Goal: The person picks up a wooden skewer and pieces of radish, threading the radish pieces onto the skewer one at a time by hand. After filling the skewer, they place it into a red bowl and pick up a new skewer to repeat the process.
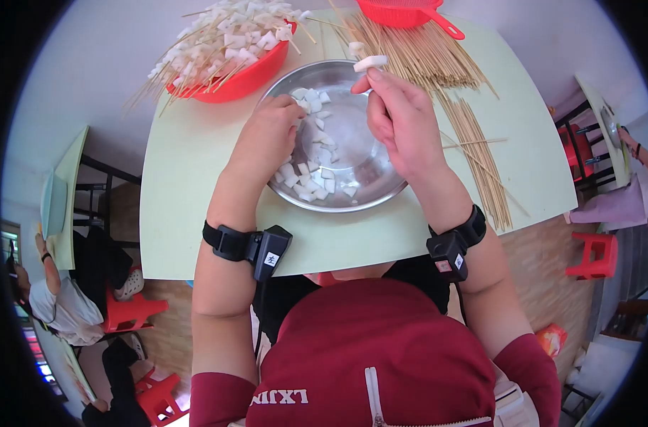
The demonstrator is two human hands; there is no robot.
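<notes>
My left hand (pixel 270 128) is at the left inner side of a round metal basin (pixel 363 160), its fingers curled down by white food chunks (pixel 313 103). What lies between its fingertips is hidden. Over the basin's far right rim, my right hand (pixel 406 117) pinches a skewer carrying a white chunk (pixel 370 64). A smaller white piece (pixel 356 48) shows just beyond, and a thin stick seems to run away from it. More loose white chunks (pixel 306 181) lie along the basin's left and near side.
At the back left, a red bowl (pixel 256 75) is heaped with skewered white chunks (pixel 231 35). Bare bamboo sticks (pixel 416 53) lie at the back right and continue down the right side. A red strainer (pixel 402 11) sits on them. Other people are at tables on both sides.
</notes>
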